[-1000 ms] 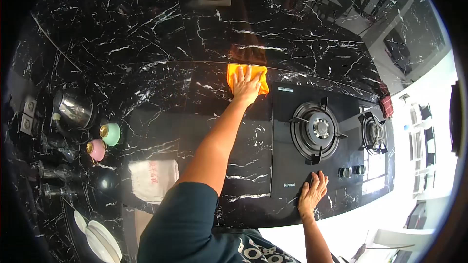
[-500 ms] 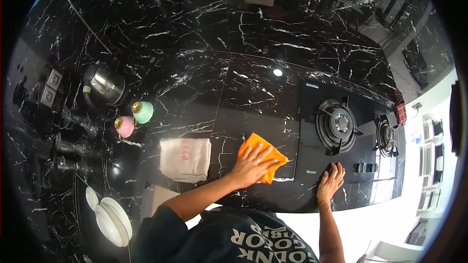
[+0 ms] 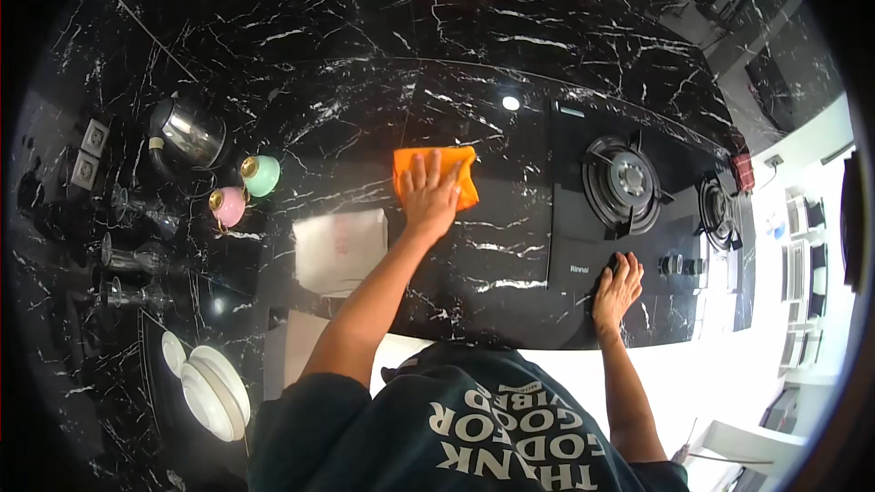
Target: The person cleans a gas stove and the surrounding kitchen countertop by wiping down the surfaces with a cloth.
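My left hand [image 3: 431, 199] lies flat with its fingers spread, pressing an orange cloth [image 3: 465, 184] onto the black marble counter [image 3: 497, 246]. The cloth is spread out under the palm and fingers, left of the gas stove. My right hand [image 3: 620, 293] rests at the front edge of the black glass stove [image 3: 583, 219], between the brand lettering and the knobs [image 3: 673, 264]. Its fingers are extended and hold nothing. A folded whitish cloth [image 3: 340, 252] with red marks lies on the counter, left of my left forearm.
A steel kettle [image 3: 193, 134], a green cup [image 3: 262, 175] and a pink cup [image 3: 228, 207] stand at the left. Glasses [image 3: 132, 255] and white plates [image 3: 214, 396] are nearer the lower left. A burner [image 3: 627, 180] and a second burner [image 3: 719, 212] are on the stove.
My left hand and the orange cloth first came from the back of the counter toward the front, then moved back and left to mid-counter. My right hand stays at the stove's front edge.
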Tool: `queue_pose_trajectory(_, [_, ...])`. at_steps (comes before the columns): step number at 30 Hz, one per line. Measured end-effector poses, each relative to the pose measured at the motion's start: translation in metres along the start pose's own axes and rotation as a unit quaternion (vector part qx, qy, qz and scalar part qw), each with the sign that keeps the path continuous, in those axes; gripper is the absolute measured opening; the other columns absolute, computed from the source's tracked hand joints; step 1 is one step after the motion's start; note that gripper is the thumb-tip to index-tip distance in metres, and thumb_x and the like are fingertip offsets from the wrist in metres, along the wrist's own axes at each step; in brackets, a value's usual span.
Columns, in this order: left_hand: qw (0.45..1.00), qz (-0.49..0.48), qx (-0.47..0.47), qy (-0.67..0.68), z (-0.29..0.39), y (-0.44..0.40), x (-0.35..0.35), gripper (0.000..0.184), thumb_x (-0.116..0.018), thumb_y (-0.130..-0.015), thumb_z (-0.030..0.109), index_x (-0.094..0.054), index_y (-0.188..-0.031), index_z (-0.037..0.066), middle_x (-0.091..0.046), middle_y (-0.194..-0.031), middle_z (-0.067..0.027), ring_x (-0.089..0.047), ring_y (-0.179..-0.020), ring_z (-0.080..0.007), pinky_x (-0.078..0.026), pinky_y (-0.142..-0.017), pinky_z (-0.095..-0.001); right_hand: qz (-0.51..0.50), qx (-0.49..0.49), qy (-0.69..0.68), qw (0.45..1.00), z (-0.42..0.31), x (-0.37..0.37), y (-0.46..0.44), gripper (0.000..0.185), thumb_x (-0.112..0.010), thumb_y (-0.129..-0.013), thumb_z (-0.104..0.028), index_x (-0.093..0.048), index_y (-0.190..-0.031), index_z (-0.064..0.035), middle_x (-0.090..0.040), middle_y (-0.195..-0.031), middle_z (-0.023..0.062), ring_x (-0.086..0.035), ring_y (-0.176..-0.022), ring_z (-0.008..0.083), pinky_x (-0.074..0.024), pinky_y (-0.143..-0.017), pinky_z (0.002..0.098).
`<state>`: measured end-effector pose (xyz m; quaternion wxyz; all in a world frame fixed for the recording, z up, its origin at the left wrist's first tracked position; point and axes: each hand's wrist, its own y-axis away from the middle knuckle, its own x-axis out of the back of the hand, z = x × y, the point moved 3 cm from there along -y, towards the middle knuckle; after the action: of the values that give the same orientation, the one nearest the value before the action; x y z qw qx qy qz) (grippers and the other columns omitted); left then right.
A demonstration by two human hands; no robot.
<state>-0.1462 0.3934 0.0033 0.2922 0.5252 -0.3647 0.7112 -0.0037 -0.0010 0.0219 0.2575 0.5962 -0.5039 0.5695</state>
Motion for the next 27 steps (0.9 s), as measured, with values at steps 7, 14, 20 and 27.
queue_pose_trajectory(7, [0.996, -0.03, -0.054, 0.062, 0.119, 0.119, 0.023, 0.063, -0.062, -0.094, 0.036, -0.043, -0.153, 0.027, -0.027, -0.163, -0.0151, -0.018, -0.151, -0.0435, -0.015, -0.119, -0.0606, 0.008, 0.011, -0.031, 0.999, 0.002, 0.002, 0.0, 0.044, -0.053, -0.098, -0.026, -0.048, -0.14, -0.0139, -0.039, -0.151, 0.012, -0.027, -0.146, 0.0374, -0.0213, -0.116, 0.0488])
queue_pose_trajectory(14, [0.936, -0.005, -0.067, 0.346, 0.163, 0.181, 0.039, 0.06, -0.061, -0.096, 0.026, -0.042, -0.15, 0.008, -0.028, -0.161, -0.0198, -0.022, -0.149, -0.0453, -0.021, -0.119, -0.0533, -0.014, 0.22, -0.216, 0.951, -0.055, 0.055, 0.02, 0.051, -0.065, -0.09, -0.013, -0.051, -0.139, -0.0083, -0.038, -0.152, 0.0163, -0.025, -0.145, 0.0454, -0.0238, -0.113, 0.0603])
queue_pose_trajectory(20, [0.974, 0.173, 0.122, 0.086, 0.05, 0.215, 0.08, 0.048, -0.063, -0.095, 0.022, -0.056, -0.141, 0.013, -0.031, -0.161, -0.0187, -0.023, -0.144, -0.0519, -0.023, -0.117, -0.059, -0.203, 0.449, -0.108, 0.863, -0.146, -0.002, 0.081, 0.068, -0.055, -0.095, -0.052, -0.037, -0.154, -0.0232, -0.019, -0.165, 0.0132, -0.013, -0.15, 0.0489, -0.0159, -0.112, 0.0736])
queue_pose_trajectory(27, [0.89, 0.176, 0.407, 0.102, -0.028, 0.246, 0.053, 0.08, -0.065, -0.09, 0.056, -0.035, -0.156, 0.023, -0.009, -0.166, -0.0241, -0.004, -0.147, -0.0572, -0.018, -0.105, -0.079, -0.126, 0.453, -0.114, 0.875, -0.238, -0.055, 0.022, 0.063, -0.048, -0.097, -0.054, -0.038, -0.154, -0.0296, -0.025, -0.163, 0.0125, -0.02, -0.148, 0.0472, -0.0182, -0.11, 0.0726])
